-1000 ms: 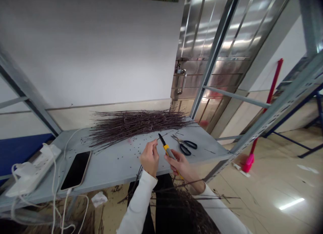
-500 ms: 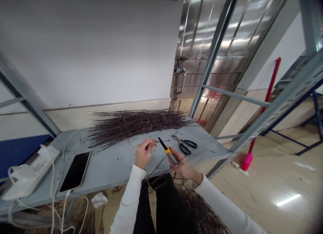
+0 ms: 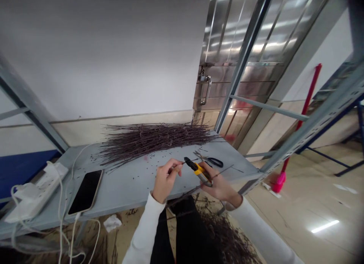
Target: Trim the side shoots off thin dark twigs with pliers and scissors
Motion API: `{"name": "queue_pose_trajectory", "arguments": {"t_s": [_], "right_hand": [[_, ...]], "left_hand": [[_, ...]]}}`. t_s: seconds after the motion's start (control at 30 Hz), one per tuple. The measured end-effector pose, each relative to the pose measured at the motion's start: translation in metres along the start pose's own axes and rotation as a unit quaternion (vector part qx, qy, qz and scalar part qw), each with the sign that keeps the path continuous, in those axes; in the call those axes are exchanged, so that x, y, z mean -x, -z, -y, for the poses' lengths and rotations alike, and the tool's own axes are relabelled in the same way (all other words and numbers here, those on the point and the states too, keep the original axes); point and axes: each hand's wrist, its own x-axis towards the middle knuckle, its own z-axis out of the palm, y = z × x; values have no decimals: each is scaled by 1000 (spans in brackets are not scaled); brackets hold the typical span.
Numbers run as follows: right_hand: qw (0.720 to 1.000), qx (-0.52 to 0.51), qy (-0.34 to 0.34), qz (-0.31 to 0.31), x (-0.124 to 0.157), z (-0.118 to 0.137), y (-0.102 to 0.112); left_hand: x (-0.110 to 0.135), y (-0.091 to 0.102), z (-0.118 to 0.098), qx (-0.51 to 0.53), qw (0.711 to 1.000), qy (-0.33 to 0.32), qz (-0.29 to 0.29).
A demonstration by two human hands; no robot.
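Note:
My left hand [image 3: 165,178] pinches a thin dark twig [image 3: 182,164] over the shelf's front part. In my right hand [image 3: 217,186] are yellow-and-grey cutting pliers [image 3: 202,175], their black jaws beside the twig, just right of my left fingertips. Whether the jaws touch it I cannot tell. Another dark twig sticks out to the right past my right hand. Below it, several blurred dark twigs [image 3: 182,197] cross above my lap; what bears them is hidden. Black-handled scissors [image 3: 215,162] lie behind the pliers, partly covered by my right hand.
A large bundle of dark twigs [image 3: 156,139] lies along the back of the grey shelf [image 3: 122,188]. At left are a phone [image 3: 86,192] on a cable and a white power strip [image 3: 36,195]. More twigs [image 3: 227,233] lie below at right. Metal posts [image 3: 241,66] frame the shelf.
The pliers have turned and moved slightly right and down, with their jaws now close to my left fingertips. My right hand covers more of the scissors. The view has shifted slightly.

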Motion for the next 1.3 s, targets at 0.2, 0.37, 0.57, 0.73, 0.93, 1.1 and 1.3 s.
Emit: {"name": "queue_pose_trajectory", "arguments": {"t_s": [0.2, 0.37, 0.57, 0.73, 0.93, 1.1, 1.3], "right_hand": [[929, 324, 177, -9, -14, 27, 36], [832, 456, 314, -46, -36, 26, 58], [830, 434, 348, -37, -52, 3, 62], [911, 334, 242, -13, -45, -11, 40], [1000, 0, 1, 14, -41, -7, 5], [985, -137, -86, 58, -47, 4, -22], [923, -252, -213, 198, -41, 27, -14]], "left_hand": [[-7, 3, -8, 129, 986, 77, 77], [-18, 7, -5, 155, 972, 110, 139], [-34, 5, 15, 174, 960, 140, 166], [-38, 5, 38, 184, 958, 153, 160], [-31, -6, 54, 159, 978, 114, 79], [-22, -20, 51, 63, 994, 33, -88], [-9, -15, 54, -105, 971, -50, -208]]}}
